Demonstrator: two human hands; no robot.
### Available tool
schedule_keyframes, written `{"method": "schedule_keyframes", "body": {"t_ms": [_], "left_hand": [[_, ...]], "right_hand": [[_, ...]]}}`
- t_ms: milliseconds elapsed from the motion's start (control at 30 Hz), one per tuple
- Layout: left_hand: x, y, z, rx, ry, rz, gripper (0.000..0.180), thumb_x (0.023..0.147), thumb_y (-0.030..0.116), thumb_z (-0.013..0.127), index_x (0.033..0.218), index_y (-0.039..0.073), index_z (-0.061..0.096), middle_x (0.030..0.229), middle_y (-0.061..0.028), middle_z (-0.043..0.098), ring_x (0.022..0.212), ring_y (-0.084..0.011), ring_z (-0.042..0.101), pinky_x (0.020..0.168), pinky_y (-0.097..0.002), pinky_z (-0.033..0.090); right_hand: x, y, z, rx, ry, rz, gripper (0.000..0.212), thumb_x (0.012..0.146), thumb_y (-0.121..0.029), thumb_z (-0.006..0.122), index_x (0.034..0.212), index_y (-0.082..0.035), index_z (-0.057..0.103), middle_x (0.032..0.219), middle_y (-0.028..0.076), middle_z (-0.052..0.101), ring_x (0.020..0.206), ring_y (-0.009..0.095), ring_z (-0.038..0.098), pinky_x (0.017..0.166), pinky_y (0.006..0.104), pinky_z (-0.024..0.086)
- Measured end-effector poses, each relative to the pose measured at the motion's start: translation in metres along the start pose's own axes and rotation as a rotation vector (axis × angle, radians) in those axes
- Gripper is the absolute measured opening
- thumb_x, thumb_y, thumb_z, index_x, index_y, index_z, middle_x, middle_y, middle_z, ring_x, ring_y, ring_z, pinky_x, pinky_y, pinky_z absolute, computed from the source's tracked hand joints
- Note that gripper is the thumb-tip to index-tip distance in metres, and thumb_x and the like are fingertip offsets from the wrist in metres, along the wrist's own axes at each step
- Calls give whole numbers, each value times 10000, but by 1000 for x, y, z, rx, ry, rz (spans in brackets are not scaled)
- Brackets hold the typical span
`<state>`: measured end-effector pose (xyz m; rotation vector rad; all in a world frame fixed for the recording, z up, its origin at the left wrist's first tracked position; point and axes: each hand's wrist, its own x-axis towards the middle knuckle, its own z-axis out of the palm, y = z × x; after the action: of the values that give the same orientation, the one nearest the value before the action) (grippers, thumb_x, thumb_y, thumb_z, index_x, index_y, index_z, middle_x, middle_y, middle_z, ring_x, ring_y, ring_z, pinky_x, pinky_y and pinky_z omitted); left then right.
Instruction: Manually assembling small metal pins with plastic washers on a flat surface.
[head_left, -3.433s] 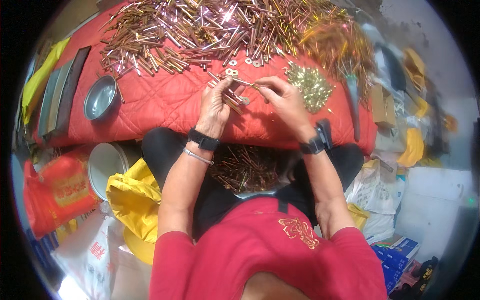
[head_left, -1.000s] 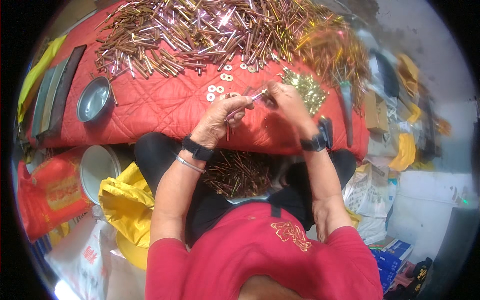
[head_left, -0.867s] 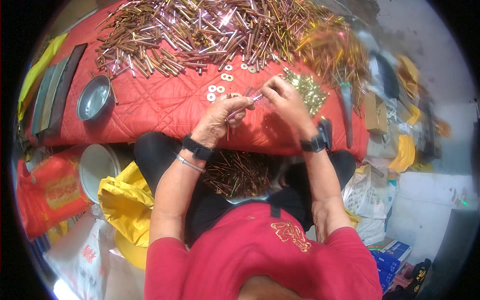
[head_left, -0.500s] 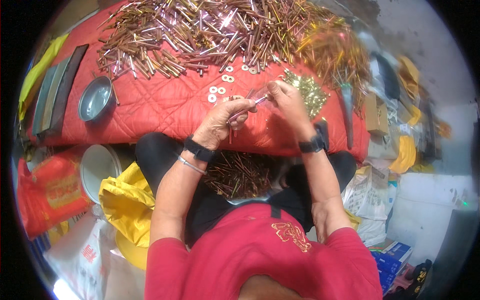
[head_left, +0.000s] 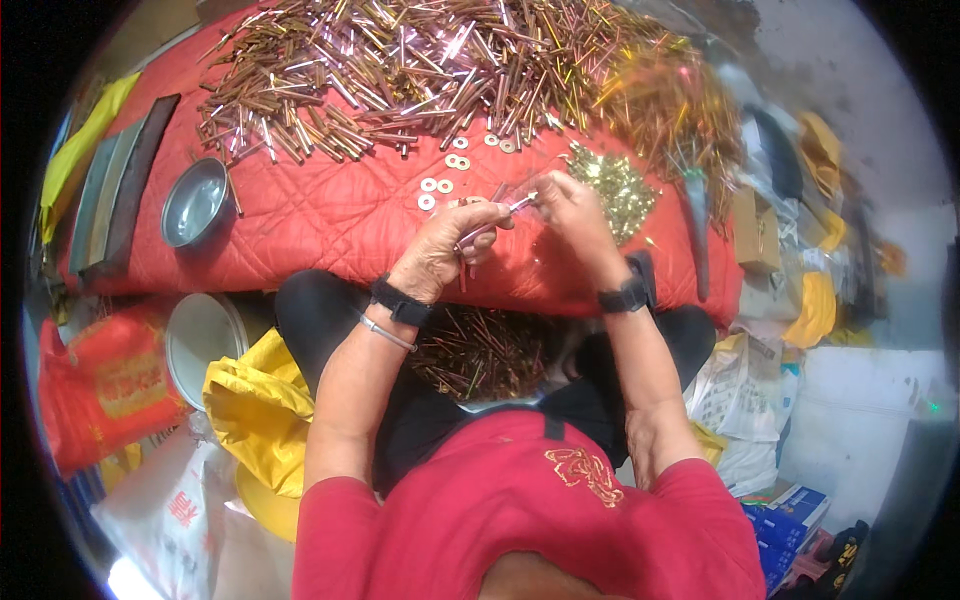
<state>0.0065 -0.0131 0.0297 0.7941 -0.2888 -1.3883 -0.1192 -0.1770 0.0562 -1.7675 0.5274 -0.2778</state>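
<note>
My left hand [head_left: 445, 244] is closed around thin, shiny pinkish metal tubes [head_left: 468, 239]; one tip points up to the right past my thumb. At that tip, the fingers of my right hand [head_left: 577, 214] are pinched together; what they grip is too small and blurred to tell. Both hands are above the near part of a red quilted cover [head_left: 330, 220]. Several pale round washers [head_left: 429, 186] lie just beyond my left hand. Beside my right hand is a heap of small gold-coloured metal pieces [head_left: 615, 195].
A large pile of similar metal tubes [head_left: 370, 75] covers the far side. To the left stand a grey metal bowl [head_left: 196, 202] and dark strips [head_left: 135, 185]. More tubes [head_left: 480, 350] lie between my legs. A pointed grey tool [head_left: 697, 225] and a cardboard box [head_left: 756, 230] are at right.
My right hand's fingers have shifted slightly down and curled at the tube's tip. My left hand has stayed nearly still, keeping its hold.
</note>
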Motion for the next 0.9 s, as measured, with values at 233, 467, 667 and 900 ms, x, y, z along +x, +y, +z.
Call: {"method": "schedule_keyframes", "body": {"t_ms": [233, 467, 667, 900], "left_hand": [[1, 1, -1, 15, -22, -49, 209, 908, 200, 601, 846, 0, 598, 507, 61, 404, 401, -25, 329, 387, -195, 251], [2, -2, -1, -9, -36, -52, 200, 892, 191, 615, 837, -1, 612, 510, 60, 421, 404, -24, 341, 389, -192, 255], [4, -4, -6, -14, -51, -64, 197, 887, 191, 621, 831, 2, 611, 514, 52, 432, 406, -30, 357, 389, -188, 260], [6, -2, -3, -86, 29, -98, 195, 887, 183, 615, 834, -4, 606, 505, 45, 425, 389, -37, 342, 378, -197, 258]], "right_hand": [[-4, -2, 2, 60, 9, 61, 318, 944, -339, 575, 858, -34, 602, 719, -13, 557, 695, 71, 531, 641, 230, 431], [-1, 5, 6, -139, 58, -133, 462, 950, -441, 514, 820, -4, 588, 774, 23, 525, 663, 117, 509, 612, 269, 413], [-3, -6, 20, -26, 227, -372, 394, 913, -364, 607, 739, -11, 582, 749, 43, 489, 648, 127, 471, 588, 293, 376], [2, 6, 20, -23, 269, -370, 300, 919, -289, 606, 808, -15, 560, 751, 35, 505, 690, 130, 493, 613, 307, 405]]}}
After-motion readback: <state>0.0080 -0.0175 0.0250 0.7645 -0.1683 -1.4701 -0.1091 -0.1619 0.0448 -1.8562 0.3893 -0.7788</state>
